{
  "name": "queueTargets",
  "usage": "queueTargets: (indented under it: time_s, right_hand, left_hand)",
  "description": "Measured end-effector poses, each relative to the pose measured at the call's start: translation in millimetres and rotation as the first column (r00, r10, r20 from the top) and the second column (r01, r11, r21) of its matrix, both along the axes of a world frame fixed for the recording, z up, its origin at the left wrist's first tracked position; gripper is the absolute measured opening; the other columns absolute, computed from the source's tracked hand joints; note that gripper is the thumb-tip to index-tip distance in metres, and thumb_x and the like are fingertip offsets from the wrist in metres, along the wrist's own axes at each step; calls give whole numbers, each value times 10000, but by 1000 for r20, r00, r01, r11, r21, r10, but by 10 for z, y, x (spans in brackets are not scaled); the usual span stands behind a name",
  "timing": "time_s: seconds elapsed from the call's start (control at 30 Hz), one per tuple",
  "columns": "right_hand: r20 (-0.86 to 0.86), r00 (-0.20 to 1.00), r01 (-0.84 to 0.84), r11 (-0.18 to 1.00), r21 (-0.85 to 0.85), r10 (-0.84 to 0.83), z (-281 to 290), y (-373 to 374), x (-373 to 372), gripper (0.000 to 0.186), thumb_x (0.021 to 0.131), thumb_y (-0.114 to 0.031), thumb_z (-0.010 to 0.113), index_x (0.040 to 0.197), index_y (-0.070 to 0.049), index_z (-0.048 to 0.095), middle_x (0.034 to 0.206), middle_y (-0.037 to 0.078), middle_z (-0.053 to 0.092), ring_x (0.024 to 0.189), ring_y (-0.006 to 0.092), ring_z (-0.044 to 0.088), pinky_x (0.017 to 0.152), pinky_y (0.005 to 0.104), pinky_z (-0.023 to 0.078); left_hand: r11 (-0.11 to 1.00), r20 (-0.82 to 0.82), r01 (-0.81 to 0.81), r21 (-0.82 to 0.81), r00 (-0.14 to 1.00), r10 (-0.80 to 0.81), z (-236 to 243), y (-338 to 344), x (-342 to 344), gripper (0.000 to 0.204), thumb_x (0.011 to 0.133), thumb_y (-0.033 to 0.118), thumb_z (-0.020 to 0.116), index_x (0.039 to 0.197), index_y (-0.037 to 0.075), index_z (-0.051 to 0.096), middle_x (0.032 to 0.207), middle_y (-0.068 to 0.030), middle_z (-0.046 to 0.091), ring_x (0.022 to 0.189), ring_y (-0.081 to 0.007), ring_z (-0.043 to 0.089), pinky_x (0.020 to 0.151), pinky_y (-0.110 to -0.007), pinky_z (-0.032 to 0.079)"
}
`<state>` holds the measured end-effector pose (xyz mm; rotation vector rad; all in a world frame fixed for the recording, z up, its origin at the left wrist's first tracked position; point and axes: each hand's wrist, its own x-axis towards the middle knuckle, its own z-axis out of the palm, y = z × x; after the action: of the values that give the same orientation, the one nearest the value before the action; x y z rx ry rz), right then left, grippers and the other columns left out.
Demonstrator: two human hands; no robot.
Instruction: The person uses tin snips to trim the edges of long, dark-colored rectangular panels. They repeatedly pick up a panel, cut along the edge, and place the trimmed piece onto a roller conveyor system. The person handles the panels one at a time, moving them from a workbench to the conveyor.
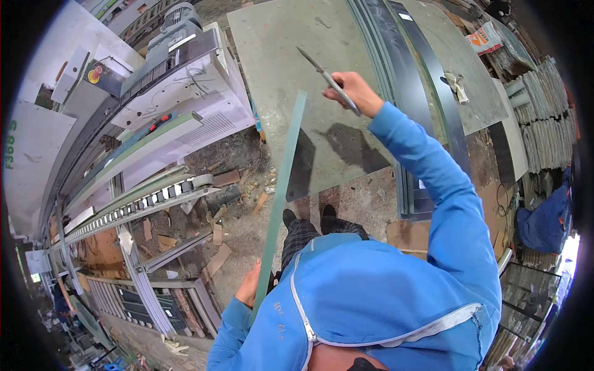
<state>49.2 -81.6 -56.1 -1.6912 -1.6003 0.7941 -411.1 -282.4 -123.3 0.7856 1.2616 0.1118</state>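
My right hand (354, 94) is raised over the grey-green worktable (272, 37), fingers wrapped round a file (322, 72), a slim grey tool tapering to a dark point. The file is tilted, its point toward the far left, and is apart from the strip. A long, narrow green strip (284, 170) runs up in front of my body, its far end near the table. Low on its left side, my left hand (249, 284) grips it; some of the fingers are hidden behind the strip.
Long dark profiles (405, 80) lie on the table's right side, with a pale work glove (458, 88) beside them. A white machine (204, 111) and a roller conveyor (133, 209) stand at left. Scraps (218, 260) litter the floor. Stacked grey sheets (544, 102) are at far right.
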Motion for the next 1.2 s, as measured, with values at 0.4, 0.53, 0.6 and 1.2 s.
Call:
queueTargets:
  time_s: [0.4,0.53,0.6,1.2]
  right_hand:
    - [549,806,91,962,256,-222,246,-468,348,301,752,-259,663,782,-12,493,731,156,549,711,356,541,607,432,415]
    - [641,715,106,950,295,-279,407,-554,337,277,722,-229,653,783,-14,490,783,155,571,776,356,566,643,456,439]
    - [665,704,86,959,269,-249,453,-593,290,284,717,-234,661,781,-11,498,790,155,577,778,350,571,652,450,448]
    - [719,690,-58,984,167,-81,273,-515,35,326,727,-287,644,792,21,557,786,189,596,769,345,599,666,424,475]
  left_hand:
    - [861,-218,143,488,975,-38,951,808,-220,355,799,306,663,887,-30,586,786,-50,598,707,-98,517,637,-277,437]
    - [626,-520,375,684,852,58,1447,766,48,359,763,284,715,835,-15,529,710,-150,595,629,-259,557,592,-349,428]
    - [521,-690,541,661,710,140,1472,604,73,365,747,276,720,812,-25,525,665,-161,566,577,-218,501,570,-332,417]
    - [156,-780,773,614,565,271,1217,-33,332,267,755,113,688,781,6,444,709,-162,439,635,-361,485,537,-408,390]
